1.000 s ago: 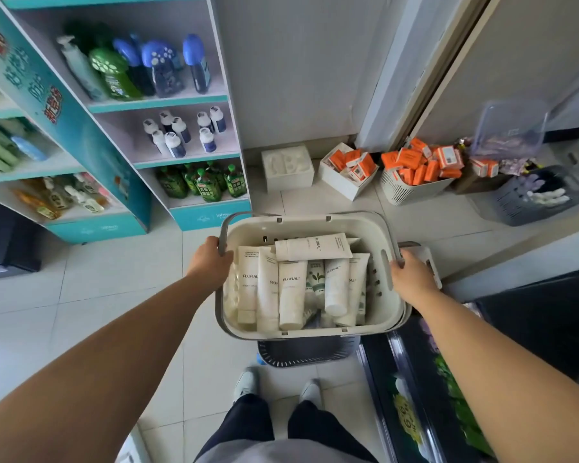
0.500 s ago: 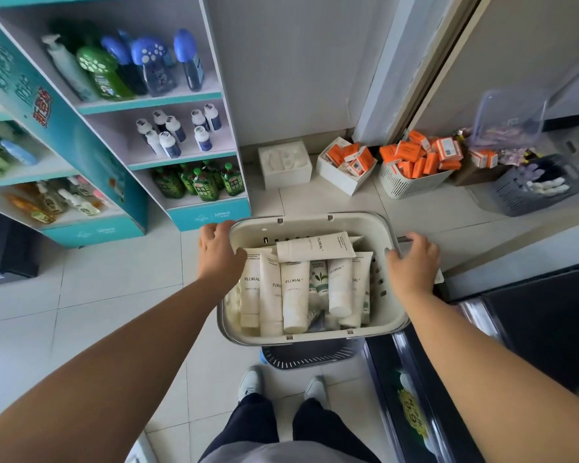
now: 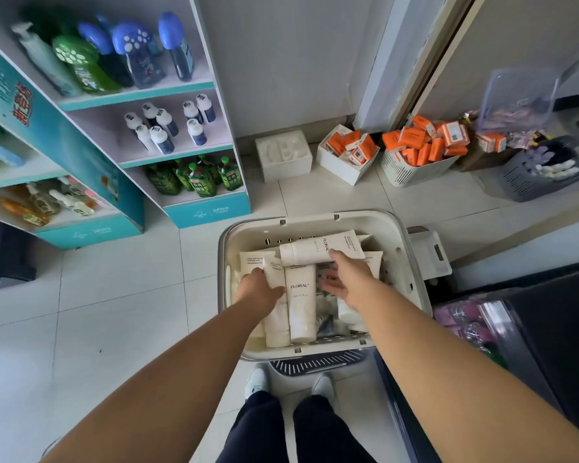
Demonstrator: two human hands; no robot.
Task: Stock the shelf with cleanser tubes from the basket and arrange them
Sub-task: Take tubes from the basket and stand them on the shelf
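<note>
Tiled floor (image 3: 114, 312), basket (image 3: 315, 217) near shelf (image 3: 208, 208): my L hand (image 3: 259, 289) curls round a lengthwise tube (image 3: 276, 325); R hand (image 3: 346, 279) splayed, empty, crosswise tube (image 3: 310, 250) just beyond.

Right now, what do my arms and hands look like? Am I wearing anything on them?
The left arm and right arm are bare along their whole visible length, with no sleeves showing. The left hand and right hand have no gloves. No watch, bracelet or ring is visible on either.

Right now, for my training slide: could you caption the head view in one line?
Left hand grips a cleanser tube in the basket; right hand reaches over other tubes.
</note>
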